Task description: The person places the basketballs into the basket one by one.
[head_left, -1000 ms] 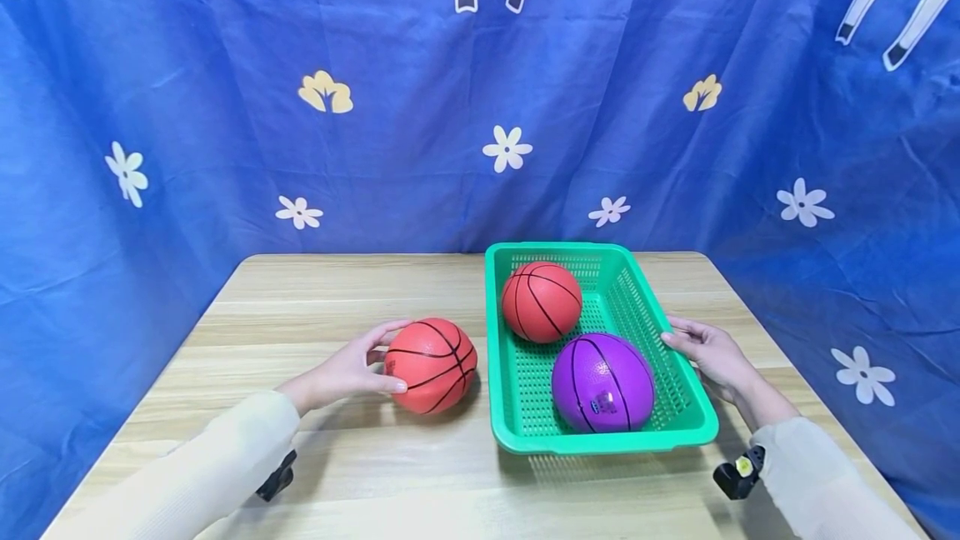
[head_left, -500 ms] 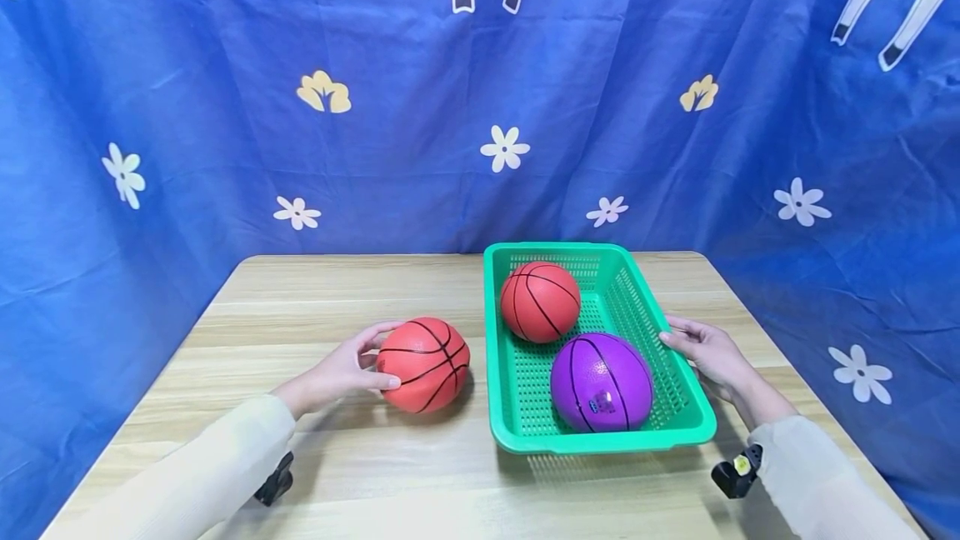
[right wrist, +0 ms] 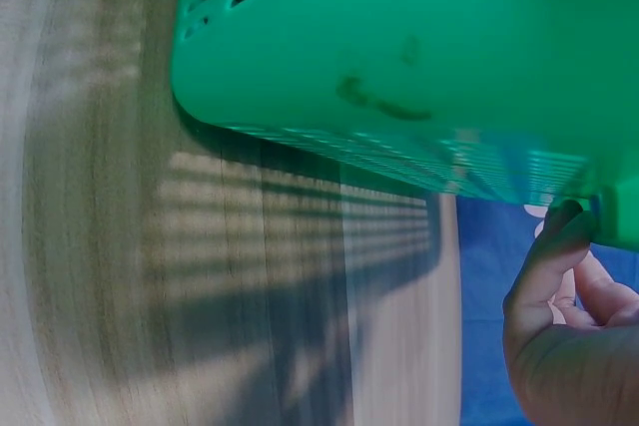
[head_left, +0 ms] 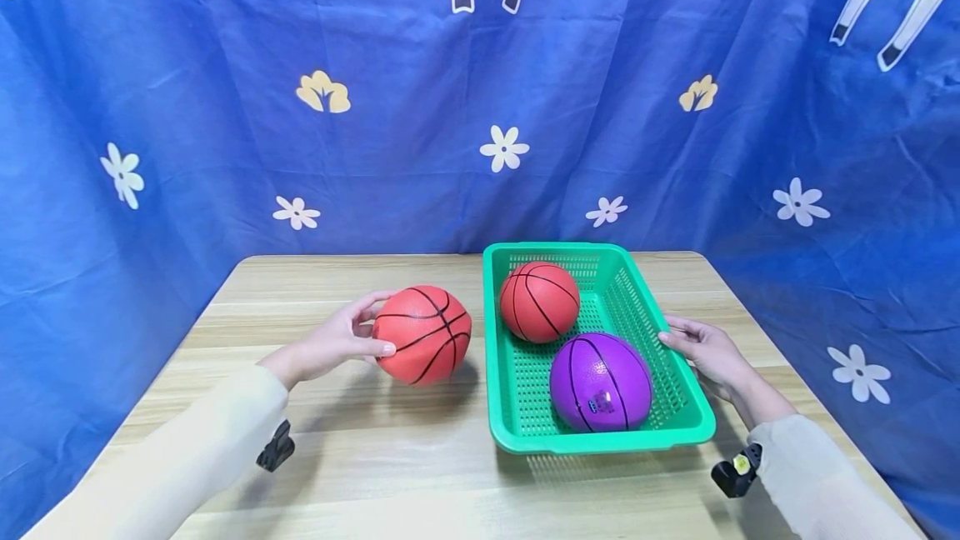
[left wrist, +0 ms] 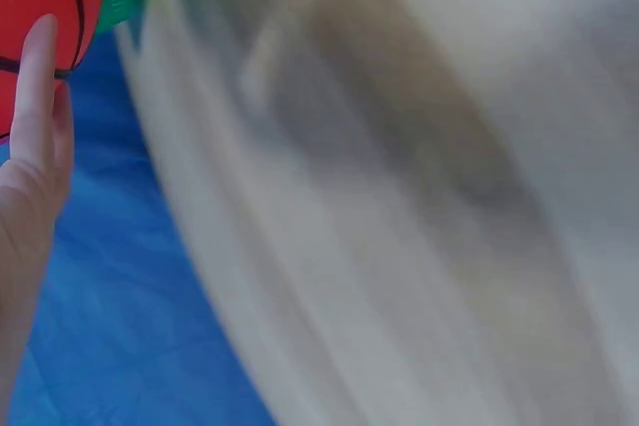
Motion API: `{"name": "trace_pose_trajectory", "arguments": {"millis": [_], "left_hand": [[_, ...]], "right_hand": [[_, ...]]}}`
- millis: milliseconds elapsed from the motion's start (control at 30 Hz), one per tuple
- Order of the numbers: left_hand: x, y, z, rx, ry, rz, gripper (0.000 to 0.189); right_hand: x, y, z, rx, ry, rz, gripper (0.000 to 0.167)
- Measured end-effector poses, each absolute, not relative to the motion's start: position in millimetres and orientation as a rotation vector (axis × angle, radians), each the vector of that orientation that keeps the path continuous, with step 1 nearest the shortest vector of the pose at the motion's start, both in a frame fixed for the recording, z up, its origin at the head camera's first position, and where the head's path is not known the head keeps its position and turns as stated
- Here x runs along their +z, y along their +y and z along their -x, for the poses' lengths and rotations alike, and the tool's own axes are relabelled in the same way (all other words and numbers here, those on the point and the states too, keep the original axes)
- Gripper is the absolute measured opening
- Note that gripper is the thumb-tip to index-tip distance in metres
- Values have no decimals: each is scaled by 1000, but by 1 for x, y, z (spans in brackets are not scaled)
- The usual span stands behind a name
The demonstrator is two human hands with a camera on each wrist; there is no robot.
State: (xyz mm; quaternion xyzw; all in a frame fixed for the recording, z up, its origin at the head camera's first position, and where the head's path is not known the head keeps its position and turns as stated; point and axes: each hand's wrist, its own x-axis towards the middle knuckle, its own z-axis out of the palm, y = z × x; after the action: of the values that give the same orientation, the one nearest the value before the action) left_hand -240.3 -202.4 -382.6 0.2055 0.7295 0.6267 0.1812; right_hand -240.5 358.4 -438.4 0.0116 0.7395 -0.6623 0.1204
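My left hand [head_left: 333,342] grips a red toy basketball [head_left: 426,335] from its left side, thumb on the near face and fingers behind. The ball hangs a little above the table, its shadow below it. To its right stands a green plastic basket [head_left: 495,407]. Inside, a second red basketball [head_left: 540,302] lies toward the back and a purple basketball [head_left: 602,383] toward the front. My right hand [head_left: 708,357] pinches the basket's right rim, thumb on top; in the right wrist view the fingers [right wrist: 559,256] curl under the rim.
The wooden table [head_left: 300,290] carries everything. A blue curtain [head_left: 405,173] with flowers and animal figures hangs behind and at both sides. A black wrist camera [head_left: 277,446] sits under the left sleeve and another camera [head_left: 737,471] under the right.
My left hand first shifted the red basketball slightly left along the table, then raised it off the surface. The right hand and the basket with its two balls have stayed in place.
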Motion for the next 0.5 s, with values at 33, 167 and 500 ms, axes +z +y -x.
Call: {"name": "trace_pose_trajectory", "arguments": {"millis": [33, 167, 500], "left_hand": [[-378, -201, 242, 1779, 2050, -580, 77], [-361, -193, 246, 1816, 1981, -582, 76], [-328, -166, 252, 1797, 1913, -628, 75]], "right_hand": [[-435, 357, 239, -1931, 2164, -35, 91], [-419, 346, 227, -1915, 2177, 22, 80], [-395, 328, 212, -1883, 2243, -18, 69]]}}
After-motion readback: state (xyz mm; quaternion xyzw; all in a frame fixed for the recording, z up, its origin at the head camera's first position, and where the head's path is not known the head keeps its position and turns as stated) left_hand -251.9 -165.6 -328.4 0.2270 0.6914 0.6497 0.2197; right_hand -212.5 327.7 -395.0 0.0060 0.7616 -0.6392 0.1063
